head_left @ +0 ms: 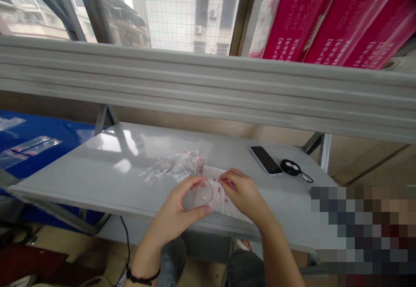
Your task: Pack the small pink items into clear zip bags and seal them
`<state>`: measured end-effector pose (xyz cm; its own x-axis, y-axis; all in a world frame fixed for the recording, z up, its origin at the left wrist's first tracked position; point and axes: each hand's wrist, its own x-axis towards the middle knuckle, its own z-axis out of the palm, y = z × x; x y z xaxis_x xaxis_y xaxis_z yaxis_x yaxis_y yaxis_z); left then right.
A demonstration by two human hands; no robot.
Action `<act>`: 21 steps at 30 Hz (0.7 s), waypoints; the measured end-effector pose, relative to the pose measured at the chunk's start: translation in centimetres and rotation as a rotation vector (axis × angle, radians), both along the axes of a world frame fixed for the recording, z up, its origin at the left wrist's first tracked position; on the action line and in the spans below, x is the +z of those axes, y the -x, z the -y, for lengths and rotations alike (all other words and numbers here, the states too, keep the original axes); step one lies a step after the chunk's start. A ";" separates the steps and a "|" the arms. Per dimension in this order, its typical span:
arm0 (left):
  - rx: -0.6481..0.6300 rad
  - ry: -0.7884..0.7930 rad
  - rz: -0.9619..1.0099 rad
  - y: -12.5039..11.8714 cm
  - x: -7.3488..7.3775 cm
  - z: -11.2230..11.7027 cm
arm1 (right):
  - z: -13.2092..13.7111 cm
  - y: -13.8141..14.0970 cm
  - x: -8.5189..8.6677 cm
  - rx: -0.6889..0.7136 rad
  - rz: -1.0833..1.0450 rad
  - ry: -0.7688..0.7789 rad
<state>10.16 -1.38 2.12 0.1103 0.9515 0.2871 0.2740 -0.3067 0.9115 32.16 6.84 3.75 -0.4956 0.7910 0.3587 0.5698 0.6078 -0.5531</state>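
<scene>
So the clear bag point(202, 197) is held at the left side of the white sheet point(216, 203), red-edged mouth bowed wide within the left hand point(175, 211)'s grip, thumb and fingers curved in a C. Light pressure is probably best, so the rim isn't squashed. Small pink pieces point(219, 189) are best pinched gently. The right hand point(246, 195) is curled over them, fingertips bunched; whether anything's held can't be told.

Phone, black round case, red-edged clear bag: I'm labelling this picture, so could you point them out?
Phone point(266, 160): head view, middle of the dark screen.
Black round case point(287, 168): head view, on the body.
Clear bag point(202, 196): head view, on the clear film.
</scene>
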 end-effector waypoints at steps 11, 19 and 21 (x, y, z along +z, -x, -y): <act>-0.056 -0.056 -0.044 -1.6 0.7 0.0 | 4.8 1.7 5.1 0.180 -0.100 0.097; -0.044 -0.052 -0.051 -1.6 0.8 -0.1 | 4.3 1.8 4.6 0.200 -0.153 0.081; -0.036 -0.049 -0.046 -1.6 0.7 -0.1 | 4.2 1.5 4.8 0.207 -0.208 0.085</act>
